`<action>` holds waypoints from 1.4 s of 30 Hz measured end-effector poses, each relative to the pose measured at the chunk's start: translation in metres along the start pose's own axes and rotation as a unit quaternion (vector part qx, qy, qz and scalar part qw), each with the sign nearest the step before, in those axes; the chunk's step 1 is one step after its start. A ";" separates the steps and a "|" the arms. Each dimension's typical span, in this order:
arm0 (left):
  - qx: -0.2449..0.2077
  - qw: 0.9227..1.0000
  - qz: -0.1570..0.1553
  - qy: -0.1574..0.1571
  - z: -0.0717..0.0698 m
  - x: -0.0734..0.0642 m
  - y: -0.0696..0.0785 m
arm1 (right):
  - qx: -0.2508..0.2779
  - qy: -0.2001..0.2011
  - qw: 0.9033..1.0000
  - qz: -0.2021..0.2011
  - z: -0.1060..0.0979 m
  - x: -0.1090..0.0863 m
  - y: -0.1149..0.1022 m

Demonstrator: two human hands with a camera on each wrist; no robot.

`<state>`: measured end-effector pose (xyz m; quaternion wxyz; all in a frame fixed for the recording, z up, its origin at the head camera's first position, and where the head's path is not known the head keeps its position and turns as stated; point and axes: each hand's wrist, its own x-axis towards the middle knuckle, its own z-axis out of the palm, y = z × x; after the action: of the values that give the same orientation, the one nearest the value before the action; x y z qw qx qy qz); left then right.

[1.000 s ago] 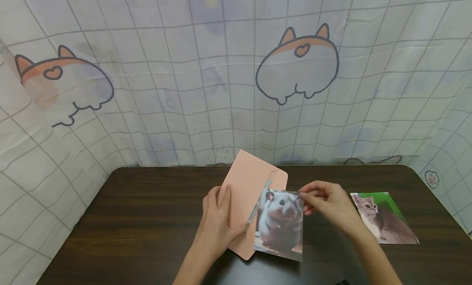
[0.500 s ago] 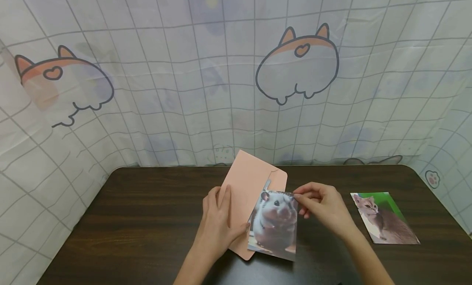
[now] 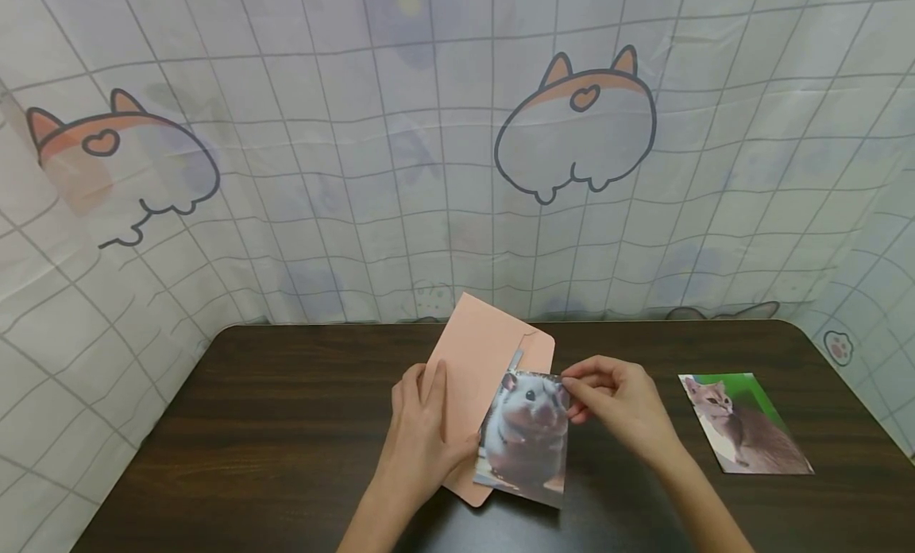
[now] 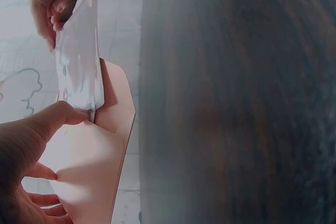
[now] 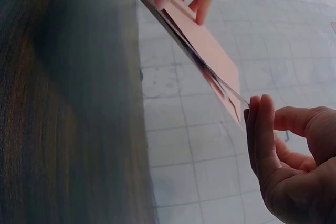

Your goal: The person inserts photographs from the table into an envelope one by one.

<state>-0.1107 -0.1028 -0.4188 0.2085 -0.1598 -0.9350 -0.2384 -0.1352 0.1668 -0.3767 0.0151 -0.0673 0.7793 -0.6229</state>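
Note:
A pink envelope (image 3: pixel 472 354) is held tilted over the table by my left hand (image 3: pixel 422 434), with fingers spread on its face and the thumb at its opening edge. Between my right hand's (image 3: pixel 618 402) thumb and fingertips, a hamster picture card (image 3: pixel 525 438) is pinched by its upper right corner. The card's left edge lies at the envelope's mouth, overlapping the open flap. In the left wrist view, the left thumb (image 4: pixel 65 114) sits right at the card's lower end. A strip of greyish material shows in the opening above the card.
A cat picture card (image 3: pixel 743 426) with a green background lies flat on the dark wooden table (image 3: pixel 286 442), to the right of my right arm. Behind the table's back edge hangs a white grid-patterned curtain (image 3: pixel 357 179) with cartoon corgis.
My right hand has moved left, bringing the hamster card closer into the envelope's mouth. The left hand and envelope have hardly moved. The cat card stays where it was.

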 end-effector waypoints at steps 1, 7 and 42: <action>0.000 1.000 -0.001 0.000 0.000 0.000 0.000 | 0.001 0.002 1.000 0.001 0.001 0.000 0.000; -0.006 1.000 -0.006 0.000 0.000 -0.001 0.000 | -0.001 0.015 1.000 0.013 0.004 -0.001 -0.001; -0.047 0.998 0.013 -0.044 0.000 -0.002 0.006 | 0.015 0.107 0.994 0.022 0.014 -0.001 0.000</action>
<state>-0.1066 -0.0984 -0.4170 0.1623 -0.1916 -0.9290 -0.2718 -0.1331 0.1534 -0.3800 -0.0534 0.0170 0.7684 -0.6375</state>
